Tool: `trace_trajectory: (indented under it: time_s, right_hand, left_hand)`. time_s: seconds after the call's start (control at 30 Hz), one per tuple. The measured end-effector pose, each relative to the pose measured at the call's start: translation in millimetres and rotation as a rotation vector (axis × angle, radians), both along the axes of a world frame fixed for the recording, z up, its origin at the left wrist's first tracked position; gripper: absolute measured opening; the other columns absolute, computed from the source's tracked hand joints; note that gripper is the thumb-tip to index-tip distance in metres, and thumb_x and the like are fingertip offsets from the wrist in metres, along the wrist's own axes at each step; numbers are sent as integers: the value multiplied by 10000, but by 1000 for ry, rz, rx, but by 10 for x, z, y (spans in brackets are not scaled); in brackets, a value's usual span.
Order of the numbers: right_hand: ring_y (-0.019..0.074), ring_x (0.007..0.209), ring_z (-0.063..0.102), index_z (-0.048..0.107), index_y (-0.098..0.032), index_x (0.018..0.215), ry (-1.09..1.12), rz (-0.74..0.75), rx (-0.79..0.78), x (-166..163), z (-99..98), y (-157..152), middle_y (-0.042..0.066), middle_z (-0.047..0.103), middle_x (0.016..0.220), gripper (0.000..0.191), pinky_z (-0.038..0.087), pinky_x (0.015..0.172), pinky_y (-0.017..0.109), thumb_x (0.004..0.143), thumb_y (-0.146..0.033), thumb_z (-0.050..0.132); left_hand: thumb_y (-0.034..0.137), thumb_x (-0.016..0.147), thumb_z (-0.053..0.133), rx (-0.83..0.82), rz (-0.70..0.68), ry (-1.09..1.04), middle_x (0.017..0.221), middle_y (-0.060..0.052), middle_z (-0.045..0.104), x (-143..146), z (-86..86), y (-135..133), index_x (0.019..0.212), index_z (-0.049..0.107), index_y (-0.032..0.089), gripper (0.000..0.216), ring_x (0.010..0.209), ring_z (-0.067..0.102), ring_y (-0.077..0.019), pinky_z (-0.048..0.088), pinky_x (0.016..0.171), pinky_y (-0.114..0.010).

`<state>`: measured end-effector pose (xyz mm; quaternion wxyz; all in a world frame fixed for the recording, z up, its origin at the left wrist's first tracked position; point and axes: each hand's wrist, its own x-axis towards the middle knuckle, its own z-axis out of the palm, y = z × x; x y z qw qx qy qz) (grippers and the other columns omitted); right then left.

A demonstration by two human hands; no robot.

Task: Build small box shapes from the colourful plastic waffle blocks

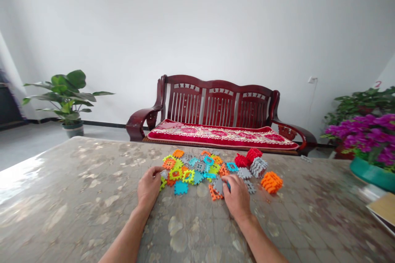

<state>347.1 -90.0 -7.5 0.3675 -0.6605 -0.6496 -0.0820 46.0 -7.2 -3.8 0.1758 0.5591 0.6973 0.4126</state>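
A pile of flat interlocking plastic puzzle tiles (181,188) in lime, blue, orange and grey lies on the table in front of me. At its left edge is my left hand (149,185), fingers curled in beside a lime tile (162,183); what they hold, if anything, is hidden. My right hand (237,197) is closed at the pile's right side, with a bit of a blue tile (228,186) showing between thumb and fingers. Against its fingertips lies a grey tile (218,186), partly over an orange frame tile (214,194).
Right of the pile sit an orange block of tiles (272,183), a grey block (258,167) and red blocks (254,155). A teal pot of purple flowers (375,174) and a box-like object (384,209) stand at the table's right. Beyond is a wooden bench (217,100).
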Motion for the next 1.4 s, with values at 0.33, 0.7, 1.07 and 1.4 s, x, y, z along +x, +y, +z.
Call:
trace_trajectory:
  time_s: [0.33, 0.7, 1.07, 1.4]
  right_hand:
    - [206, 963, 590, 699, -231, 927, 12, 41, 37, -2, 18, -10, 51, 687, 982, 264, 425, 895, 344, 830, -132, 474]
    - [210, 966, 591, 697, -222, 909, 44, 73, 25, -12, 28, -13, 53, 688, 976, 265, 433, 902, 347, 833, -130, 460]
    - [206, 954, 600, 706, -225, 912, 51, 79, 24, -7, 10, -15, 53, 695, 967, 269, 440, 895, 344, 833, -140, 464]
    - [205, 960, 600, 698, -225, 917, 60, 91, 12, 8, -18, 0, 46, 695, 972, 267, 441, 895, 340, 835, -132, 461]
  left_hand:
    - [203, 790, 465, 16, -3, -9, 887, -12, 753, -11, -56, 37, 945, 725, 238, 305, 792, 668, -168, 447, 674, -231]
    - [210, 800, 451, 0, 2, -34, 878, -17, 753, 13, -4, 0, 937, 725, 236, 308, 792, 669, -174, 439, 673, -236]
    - [216, 809, 464, 0, -10, -33, 877, -14, 751, 14, -18, 7, 957, 721, 229, 297, 805, 669, -166, 429, 674, -228]
    - [189, 809, 454, -16, -2, -48, 888, -15, 753, 17, 5, 2, 934, 724, 229, 300, 814, 671, -166, 438, 689, -227]
